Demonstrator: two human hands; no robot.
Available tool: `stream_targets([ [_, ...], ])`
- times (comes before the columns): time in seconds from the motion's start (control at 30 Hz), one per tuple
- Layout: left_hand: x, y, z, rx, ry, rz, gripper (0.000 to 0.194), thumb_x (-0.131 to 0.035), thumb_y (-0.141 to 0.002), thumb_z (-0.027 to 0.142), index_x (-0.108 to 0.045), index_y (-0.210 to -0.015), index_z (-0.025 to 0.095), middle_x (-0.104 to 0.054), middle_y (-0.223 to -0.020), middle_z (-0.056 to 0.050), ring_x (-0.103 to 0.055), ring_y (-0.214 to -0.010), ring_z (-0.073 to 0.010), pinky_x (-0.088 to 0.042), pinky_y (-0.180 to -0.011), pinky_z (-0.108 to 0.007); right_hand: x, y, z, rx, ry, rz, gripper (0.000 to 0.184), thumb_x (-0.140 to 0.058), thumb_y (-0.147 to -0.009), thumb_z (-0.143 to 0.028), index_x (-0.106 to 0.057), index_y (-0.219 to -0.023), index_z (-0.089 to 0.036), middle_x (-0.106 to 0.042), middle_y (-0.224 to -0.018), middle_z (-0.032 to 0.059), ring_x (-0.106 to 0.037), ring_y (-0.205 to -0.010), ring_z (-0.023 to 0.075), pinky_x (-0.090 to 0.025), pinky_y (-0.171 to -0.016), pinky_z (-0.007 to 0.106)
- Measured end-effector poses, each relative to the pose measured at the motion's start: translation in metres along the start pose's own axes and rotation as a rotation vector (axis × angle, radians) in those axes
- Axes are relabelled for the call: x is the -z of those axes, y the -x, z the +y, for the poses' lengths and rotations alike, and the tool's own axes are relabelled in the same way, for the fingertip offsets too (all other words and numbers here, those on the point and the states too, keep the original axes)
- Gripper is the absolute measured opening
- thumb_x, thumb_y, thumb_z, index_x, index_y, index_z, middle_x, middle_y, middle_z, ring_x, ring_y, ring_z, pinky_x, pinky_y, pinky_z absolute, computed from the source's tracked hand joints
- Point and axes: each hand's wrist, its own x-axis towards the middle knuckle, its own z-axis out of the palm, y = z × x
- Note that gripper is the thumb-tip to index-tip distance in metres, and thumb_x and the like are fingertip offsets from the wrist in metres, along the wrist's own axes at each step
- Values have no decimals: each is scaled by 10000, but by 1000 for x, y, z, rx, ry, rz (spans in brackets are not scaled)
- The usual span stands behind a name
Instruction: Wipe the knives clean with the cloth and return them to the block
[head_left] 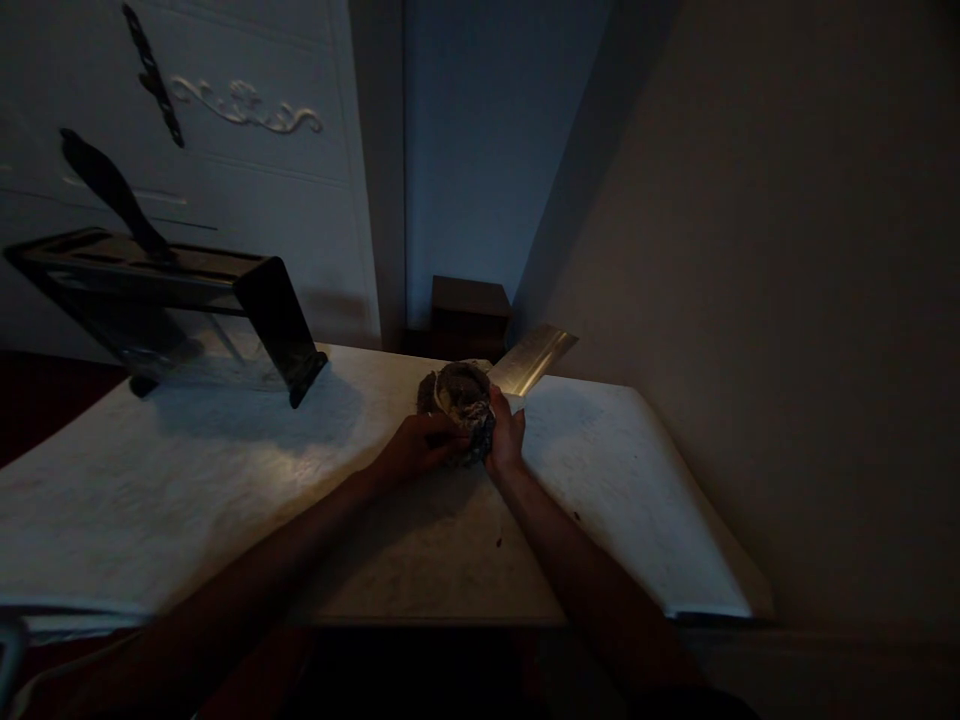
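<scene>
I see left fingers (448,424) and right fingers (496,402) curled closed on the crumpled cloth (461,385) over the tabletop (592,430), likely soft and light, best gripped by thick folds away from the stiff blade (534,360).

The blade (532,361) looks like metal, smooth and quite shiny. The bundle (463,388) seems to be of cloth, rough and matt. From where I stand, the knife stand (274,315) looks like dark plastic, with a clear, smooth panel (225,345). The table top (247,480) gives a soft shine, while the wall (765,260) is quite matt.
</scene>
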Motion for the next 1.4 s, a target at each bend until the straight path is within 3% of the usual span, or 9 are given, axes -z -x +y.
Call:
stream_targets([
  [0.3,-12,0,-6,-224,-75,-57,272,-505,-867,209,-727,-1017,159,-663,-917,-110,-632,-829,-185,-506,-749,-310,8,-4,6,128,100,-135,563,-768,-739,-451,-596,-1173,-135,-686,-1103,94,-657,-988,245,-525,-909,399],
  [0.47,-16,-2,-13,-1,-116,124,155,-614,-796,249,-634,-922,160,-650,-881,-55,-600,-812,-188,-485,-768,-328,6,2,1,148,123,-186,582,-771,-746,-432,-573,-1216,-150,-672,-1143,86,-640,-1023,237,-502,-933,389],
  [0.53,-15,-4,-16,81,-118,186,242,-688,-751,353,-581,-867,170,-632,-830,-30,-578,-780,-185,-470,-727,-315,5,5,-1,141,139,-204,557,-772,-746,-433,-584,-1187,-148,-682,-1107,82,-645,-992,232,-514,-902,375],
  [0.67,-7,-9,-16,144,-94,195,403,-740,-679,467,-538,-873,177,-631,-853,-23,-571,-791,-183,-449,-710,-297,2,9,-3,152,158,-230,478,-776,-744,-415,-616,-1102,-142,-698,-1053,71,-654,-938,214,-530,-865,346],
  [0.87,-6,-12,-15,182,-114,203,296,-661,-764,424,-573,-874,163,-639,-835,-31,-584,-788,-180,-460,-730,-306,2,9,-5,75,123,-233,491,-788,-741,-401,-618,-1131,-155,-704,-1071,63,-663,-966,221,-550,-857,347],
  [1.0,-4,-12,-18,137,-215,284,265,-662,-784,401,-608,-873,157,-653,-891,-60,-598,-845,-200,-465,-776,-323,0,9,-7,32,76,-213,527,-800,-722,-397,-609,-1153,-162,-704,-1081,61,-671,-971,223,-558,-846,340],
  [1.17,5,-4,-7,-54,-397,422,302,-566,-886,453,-588,-803,164,-605,-818,-71,-566,-789,-184,-437,-729,-304,1,8,-9,22,73,-212,551,-793,-745,-417,-602,-1189,-154,-695,-1119,83,-665,-1005,226,-546,-883,357],
  [1.27,5,1,0,-111,-402,275,348,-480,-943,449,-568,-763,163,-581,-742,-54,-545,-698,-154,-418,-669,-280,2,7,-7,53,73,-245,550,-779,-768,-421,-590,-1211,-157,-677,-1169,90,-653,-1044,216,-520,-937,364],
  [1.4,-4,2,-2,-29,-466,-3,316,-550,-899,477,-608,-910,166,-622,-831,-57,-580,-728,-173,-431,-649,-284,3,6,-3,108,94,-240,574,-772,-769,-417,-560,-1239,-165,-659,-1202,81,-638,-1071,201,-490,-974,353],
])
